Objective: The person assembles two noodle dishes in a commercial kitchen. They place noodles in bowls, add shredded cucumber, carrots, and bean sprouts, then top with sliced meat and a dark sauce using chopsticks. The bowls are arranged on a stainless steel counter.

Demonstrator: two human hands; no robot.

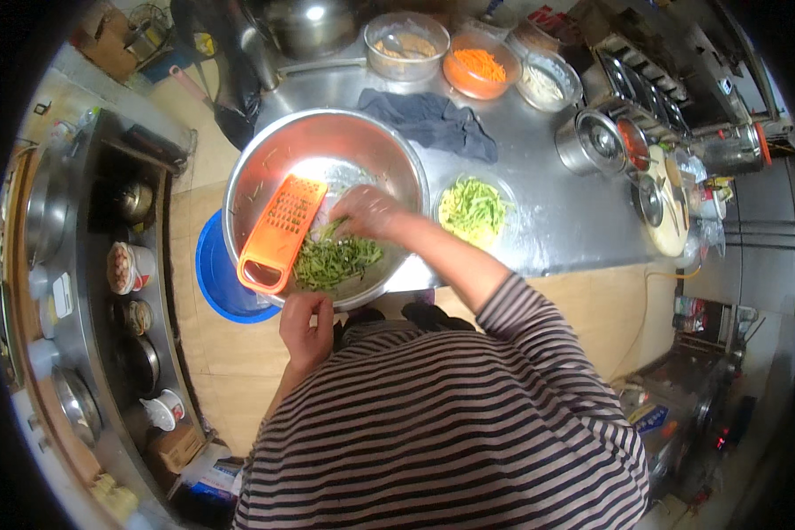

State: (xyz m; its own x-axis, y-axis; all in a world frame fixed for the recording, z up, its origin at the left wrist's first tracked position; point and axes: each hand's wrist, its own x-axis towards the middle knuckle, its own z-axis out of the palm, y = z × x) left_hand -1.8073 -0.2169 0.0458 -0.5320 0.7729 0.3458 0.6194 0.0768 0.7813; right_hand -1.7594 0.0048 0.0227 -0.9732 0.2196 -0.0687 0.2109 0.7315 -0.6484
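Observation:
A large metal bowl (413, 168) holds an orange grater (269, 240), which leans inside its left part with the handle at the near rim. A pile of dark green vegetable shreds (337, 263) lies in the near part of the bowl. My right hand (364, 212) reaches down into the bowl beside the grater, slightly blurred, its fingers curled around some of the shreds at the pile's far edge. My left hand (307, 331) is closed at the near rim of the bowl, next to the grater's handle.
A bowl of pale green shreds (474, 210) stands to the right on the metal table (556, 230). Behind lie a dark cloth (431, 124) and a bowl of orange shreds (479, 71). A metal pot (585, 146) stands farther right. A blue basin (221, 283) is below the metal bowl.

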